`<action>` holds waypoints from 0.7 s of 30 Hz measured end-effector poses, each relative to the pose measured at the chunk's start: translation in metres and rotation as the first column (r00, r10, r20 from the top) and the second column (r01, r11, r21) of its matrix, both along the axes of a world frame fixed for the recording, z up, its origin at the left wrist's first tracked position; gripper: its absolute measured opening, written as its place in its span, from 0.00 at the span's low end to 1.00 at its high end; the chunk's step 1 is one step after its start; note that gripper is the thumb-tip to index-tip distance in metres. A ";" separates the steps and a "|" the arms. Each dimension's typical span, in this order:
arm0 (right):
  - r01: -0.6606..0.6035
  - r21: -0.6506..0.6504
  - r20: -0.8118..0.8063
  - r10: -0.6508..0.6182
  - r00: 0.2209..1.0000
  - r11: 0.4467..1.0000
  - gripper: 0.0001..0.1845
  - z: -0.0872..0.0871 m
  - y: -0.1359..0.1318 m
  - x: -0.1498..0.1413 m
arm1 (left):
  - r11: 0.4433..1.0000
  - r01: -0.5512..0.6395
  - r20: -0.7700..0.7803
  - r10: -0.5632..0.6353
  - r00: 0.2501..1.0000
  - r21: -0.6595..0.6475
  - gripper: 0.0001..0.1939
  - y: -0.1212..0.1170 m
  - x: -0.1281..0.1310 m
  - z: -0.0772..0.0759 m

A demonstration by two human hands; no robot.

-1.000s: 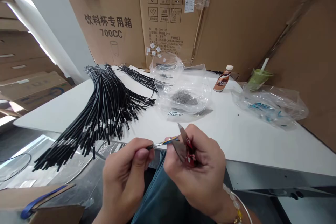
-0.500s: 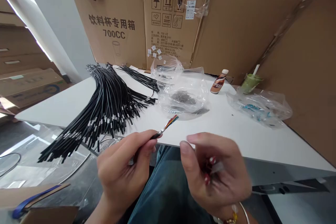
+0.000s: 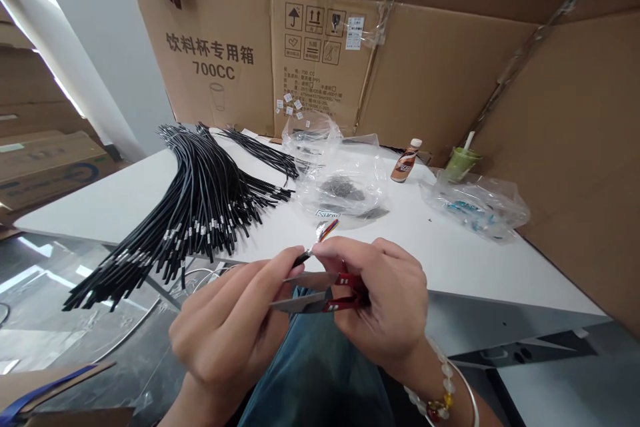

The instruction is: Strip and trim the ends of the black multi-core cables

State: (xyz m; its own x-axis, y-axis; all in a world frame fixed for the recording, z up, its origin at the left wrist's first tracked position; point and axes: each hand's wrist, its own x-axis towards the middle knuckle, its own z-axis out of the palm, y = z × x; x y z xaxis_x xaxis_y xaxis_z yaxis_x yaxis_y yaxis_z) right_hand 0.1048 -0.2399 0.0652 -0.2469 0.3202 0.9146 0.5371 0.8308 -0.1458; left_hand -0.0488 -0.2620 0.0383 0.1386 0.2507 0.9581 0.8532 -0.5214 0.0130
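Handwork: pinching the black multi-core cable in the left hand, touching its stripped end with fingertips of the right hand, and gripping red-handled snips in that same right hand, blades spread. Working to the right of the black cable bundle. For neatness, best pinching firmly just behind the foil, angling the blades clear of the left knuckles, and avoiding nicking the coloured wires.

left fingers: pinch black cable | right fingers: hold red-handled snips | cable pile: on white table
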 end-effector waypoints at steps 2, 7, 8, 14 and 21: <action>-0.007 -0.030 0.012 0.008 1.000 1.000 0.22 -0.002 0.001 -0.002 | 0.999 0.005 0.030 -0.003 1.000 -0.045 0.19 -0.002 0.001 -0.002; -0.216 -0.281 -0.081 0.201 0.976 0.935 0.14 -0.009 0.000 -0.001 | 0.992 0.014 0.152 0.005 0.988 -0.122 0.16 -0.008 0.000 -0.002; -0.278 -0.377 -0.163 0.232 0.959 0.884 0.12 -0.010 -0.003 0.001 | 0.990 0.013 0.175 0.012 0.985 -0.139 0.16 -0.009 -0.001 0.000; -0.444 -0.689 -0.471 0.111 0.875 0.573 0.08 -0.005 -0.018 0.013 | 0.977 0.013 0.293 0.051 0.955 -0.213 0.12 -0.009 0.000 0.004; -0.466 -0.733 -0.466 0.133 0.875 0.496 0.10 -0.008 -0.022 0.009 | 0.951 0.047 0.527 0.128 0.840 -0.305 0.09 -0.016 0.014 0.010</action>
State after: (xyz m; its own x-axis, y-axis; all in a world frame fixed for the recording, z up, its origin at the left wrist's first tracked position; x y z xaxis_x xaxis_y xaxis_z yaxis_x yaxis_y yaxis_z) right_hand 0.1134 -0.2615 0.0576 -0.2424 0.9108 0.3341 0.0633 0.3585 -0.9314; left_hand -0.0345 -0.2779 0.0480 -0.3897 0.5259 0.7561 0.6849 -0.3833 0.6196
